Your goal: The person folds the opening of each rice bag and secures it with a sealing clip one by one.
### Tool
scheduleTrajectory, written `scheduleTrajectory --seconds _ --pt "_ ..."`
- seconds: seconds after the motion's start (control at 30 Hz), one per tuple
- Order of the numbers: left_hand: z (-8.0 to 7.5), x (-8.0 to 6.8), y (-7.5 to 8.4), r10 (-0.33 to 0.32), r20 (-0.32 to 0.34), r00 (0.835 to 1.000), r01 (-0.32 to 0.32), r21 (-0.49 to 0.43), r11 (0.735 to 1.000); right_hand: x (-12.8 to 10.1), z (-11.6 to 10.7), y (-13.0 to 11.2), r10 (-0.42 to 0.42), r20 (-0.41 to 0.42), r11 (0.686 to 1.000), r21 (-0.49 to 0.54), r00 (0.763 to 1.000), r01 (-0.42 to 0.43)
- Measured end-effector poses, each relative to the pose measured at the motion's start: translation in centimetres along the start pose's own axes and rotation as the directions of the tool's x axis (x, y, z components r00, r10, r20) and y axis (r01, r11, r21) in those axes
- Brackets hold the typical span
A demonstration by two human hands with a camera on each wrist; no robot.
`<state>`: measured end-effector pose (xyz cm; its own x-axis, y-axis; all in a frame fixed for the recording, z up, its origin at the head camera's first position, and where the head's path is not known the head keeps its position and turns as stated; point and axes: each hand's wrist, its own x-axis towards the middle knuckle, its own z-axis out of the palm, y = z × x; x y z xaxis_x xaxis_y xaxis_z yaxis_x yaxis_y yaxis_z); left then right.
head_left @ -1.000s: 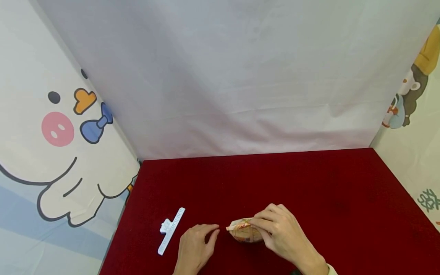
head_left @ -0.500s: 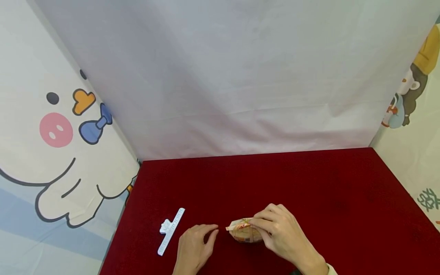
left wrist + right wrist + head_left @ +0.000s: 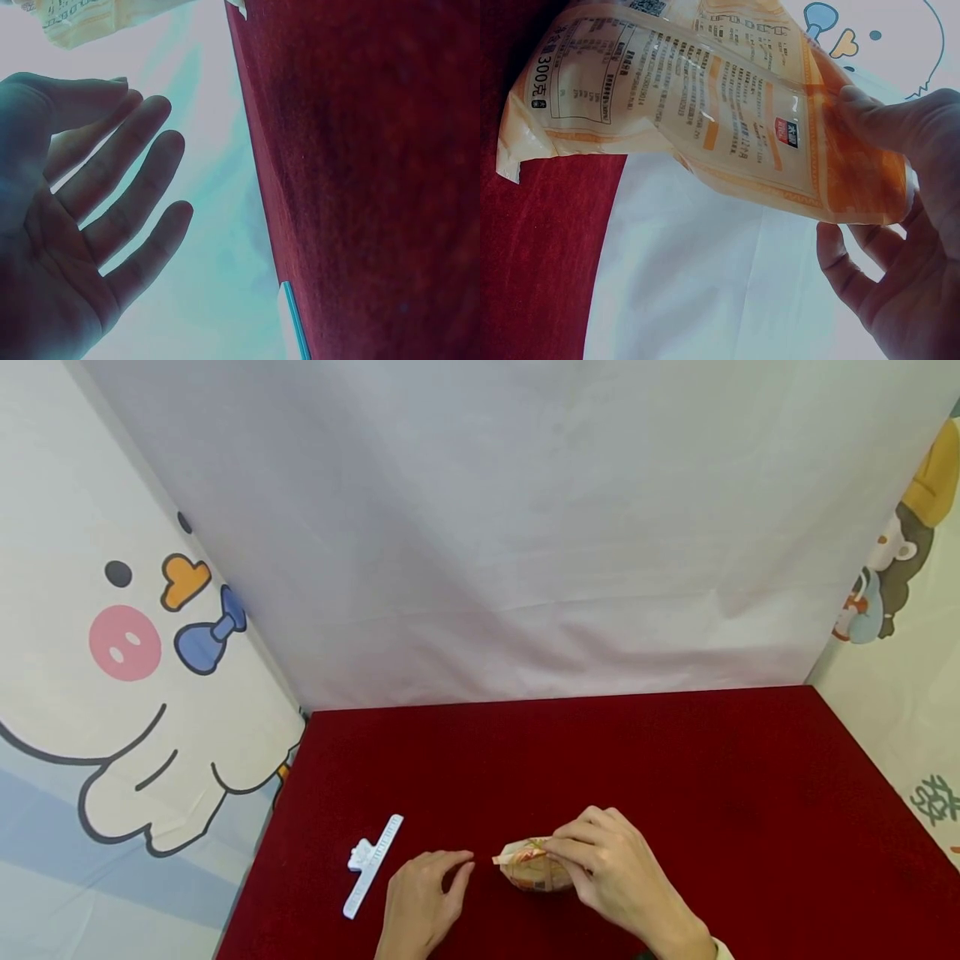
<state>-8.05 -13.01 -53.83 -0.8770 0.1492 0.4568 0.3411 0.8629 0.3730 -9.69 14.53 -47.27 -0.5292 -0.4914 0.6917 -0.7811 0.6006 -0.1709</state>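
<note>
Right hand: the right hand rests near the front edge of the tabletop, about midway along it, fingers and thumb curled round the top of the pouch; in the right wrist view the thumb and fingers pinch one end of the printed film.
Pouch: an orange and cream printed food pouch stands on the tabletop under the right hand, its folded top edge pointing toward the left hand; the right wrist view shows its back panel with small printed text, a corner hanging loose over the red surface.
Left hand: the left hand lies on the tabletop just left of the pouch, apart from it, holding nothing; in the left wrist view its fingers are spread and nearly straight.
Clip: a white bag clip lies flat on the tabletop to the left of the left hand, near the front left corner, set at a slant, touched by neither hand.
Tabletop: covered in dark red cloth, with most of the far half bare.
Surroundings: a plain white sheet hangs behind the far edge; a cartoon curtain stands along the left edge and another printed curtain along the right.
</note>
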Motion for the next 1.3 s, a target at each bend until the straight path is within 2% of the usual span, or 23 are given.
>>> scheduleTrajectory --seconds 0.4,0.93,1.3 --pt "-0.22 0.03 -0.09 -0.024 0.024 0.999 0.024 0.000 1.000 0.05 -0.07 -0.01 -0.002 0.003 1.000 -0.005 1.000 0.002" --pt "-0.37 -0.09 -0.25 -0.028 0.014 1.000 0.028 0.000 1.000 0.10 -0.12 -0.15 -0.004 0.002 1.000 -0.003 1.000 0.004" --pt "-0.26 -0.19 -0.54 -0.015 -0.019 1.000 0.015 0.004 1.000 0.09 -0.14 -0.15 -0.004 -0.002 1.000 0.002 1.000 0.004"
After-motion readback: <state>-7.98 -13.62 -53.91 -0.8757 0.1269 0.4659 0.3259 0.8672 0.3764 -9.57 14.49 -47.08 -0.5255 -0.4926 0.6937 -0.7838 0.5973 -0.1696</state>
